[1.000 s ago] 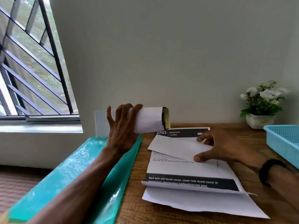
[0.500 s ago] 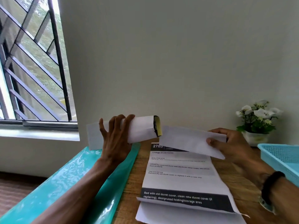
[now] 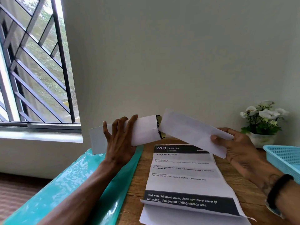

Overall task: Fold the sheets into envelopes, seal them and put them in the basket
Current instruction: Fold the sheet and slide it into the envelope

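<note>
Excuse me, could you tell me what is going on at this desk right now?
A person is filling an envelope. The left hand holds a white envelope in the air, its open end facing right. The right hand grips a folded sheet whose left end meets that opening. More printed sheets lie on the wooden table, and the blue basket waits at the right edge.

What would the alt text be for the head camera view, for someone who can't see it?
A person's left hand holds a white envelope by its open mouth while the right hand brings a folded sheet to the opening. Below, printed sheets lie on a wooden table, with a blue basket at the right edge.
</note>
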